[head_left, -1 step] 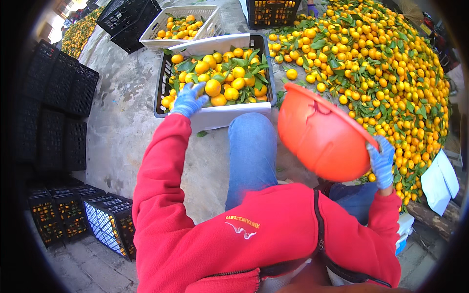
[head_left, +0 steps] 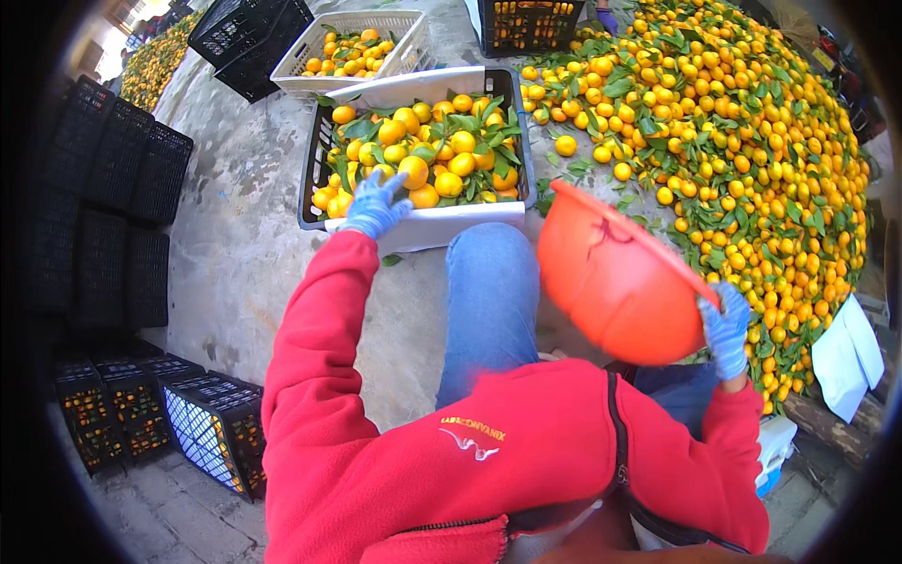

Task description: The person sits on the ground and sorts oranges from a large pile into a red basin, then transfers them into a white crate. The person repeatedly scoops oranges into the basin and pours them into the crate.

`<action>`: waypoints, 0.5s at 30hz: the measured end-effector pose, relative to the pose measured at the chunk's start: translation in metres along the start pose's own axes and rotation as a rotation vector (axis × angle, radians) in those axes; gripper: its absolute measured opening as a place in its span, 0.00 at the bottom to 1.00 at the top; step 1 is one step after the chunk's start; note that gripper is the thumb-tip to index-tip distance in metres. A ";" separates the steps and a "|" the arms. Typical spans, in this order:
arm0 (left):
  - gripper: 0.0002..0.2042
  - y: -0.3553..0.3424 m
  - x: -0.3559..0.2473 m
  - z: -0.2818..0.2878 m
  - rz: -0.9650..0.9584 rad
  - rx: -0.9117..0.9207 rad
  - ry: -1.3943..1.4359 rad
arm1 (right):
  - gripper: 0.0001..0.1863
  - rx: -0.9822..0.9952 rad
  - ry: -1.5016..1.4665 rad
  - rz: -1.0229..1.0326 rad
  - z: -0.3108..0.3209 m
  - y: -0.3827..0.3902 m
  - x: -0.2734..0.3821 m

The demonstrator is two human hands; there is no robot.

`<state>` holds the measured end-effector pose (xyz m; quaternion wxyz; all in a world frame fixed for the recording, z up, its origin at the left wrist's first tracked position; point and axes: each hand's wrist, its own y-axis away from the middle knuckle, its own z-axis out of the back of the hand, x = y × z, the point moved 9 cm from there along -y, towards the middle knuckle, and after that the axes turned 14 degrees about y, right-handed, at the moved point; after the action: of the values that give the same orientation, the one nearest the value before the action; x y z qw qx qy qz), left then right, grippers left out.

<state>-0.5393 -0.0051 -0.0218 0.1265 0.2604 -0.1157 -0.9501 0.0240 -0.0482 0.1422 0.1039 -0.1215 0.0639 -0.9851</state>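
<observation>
Facing me: the outer side of the orange bowl (head_left: 611, 273), tilted; I cannot see inside.
Right grip (head_left: 728, 324): closed on the bowl's rim, some fingers hidden from me.
Left grip (head_left: 376, 207): wide, fingers spread over the lined crate's (head_left: 523, 141) near left corner; I cannot tell whether they touch the fruit (head_left: 413, 169).
Lined crate: ahead, its near wall masked by white paper (head_left: 460, 223).
Leg (head_left: 489, 301): between left grip and bowl, knee just beside the crate.
Heap (head_left: 752, 179): at right, partly blocked by the bowl.
Top edge: cuts off a black crate (head_left: 529, 28) and something purple (head_left: 607, 19).
Stack (head_left: 70, 235): left, too dark to read.
White crate (head_left: 413, 47): beyond, holding more fruit.
</observation>
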 end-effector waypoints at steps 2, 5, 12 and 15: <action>0.33 -0.005 0.002 -0.038 -0.035 -0.091 -0.104 | 0.14 -0.238 0.159 0.375 -0.004 0.041 0.030; 0.31 -0.034 -0.005 -0.053 0.056 -0.115 -0.161 | 0.20 0.379 0.089 0.291 -0.073 0.065 0.010; 0.29 -0.122 -0.022 -0.014 -0.043 -0.292 -0.373 | 0.31 0.898 -0.401 -0.111 -0.120 0.073 -0.061; 0.30 -0.185 -0.032 -0.032 -0.158 -0.274 -0.287 | 0.25 0.671 -0.483 -0.327 -0.126 0.062 -0.111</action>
<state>-0.5290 0.1738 -0.0863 0.0678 0.1111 0.0185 -0.9913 0.1091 -0.0708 -0.0137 -0.0076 -0.3164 -0.3056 -0.8980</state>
